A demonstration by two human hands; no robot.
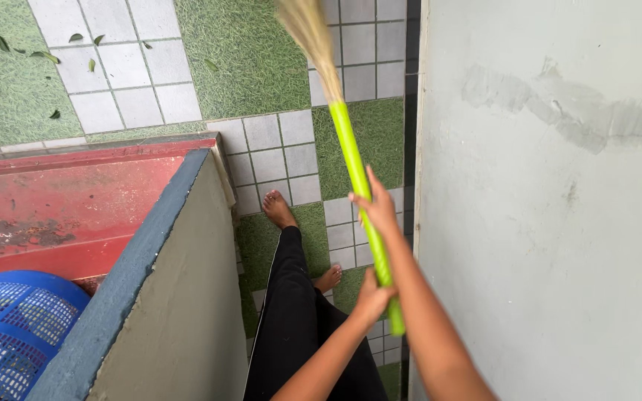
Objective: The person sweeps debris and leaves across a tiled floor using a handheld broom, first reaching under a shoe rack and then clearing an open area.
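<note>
The broom [351, 160] is the thing in hand here: lime-green handle, straw-coloured bristles, held in both hands. Its long axis runs almost straight away from the person, leaning a bit left as it goes, so the bristle end sits well out ahead of the hands and the butt end pokes out just below the nearer one. The right hand [377, 211] is further up the handle, fingers wrapped around it, closer to the bristles. The left hand [374, 294] is clamped on lower down, nearer the body. So the hands are apart, both closed on the same handle, one ahead of the other.

Below the hands are the person's bare feet [279, 210] and black trousers [291, 319], standing on a floor [269, 152] of grey tiles mixed with green turf squares. Some fallen leaves [42, 55] lie far ahead and to the left of the hands. Just right of the hands is a pale wall [551, 223]. To the left there's a low wall with a blue-grey top [135, 260], a red ledge [68, 200] past it, and a blue mesh basket [9, 334] in the near-left corner.
</note>
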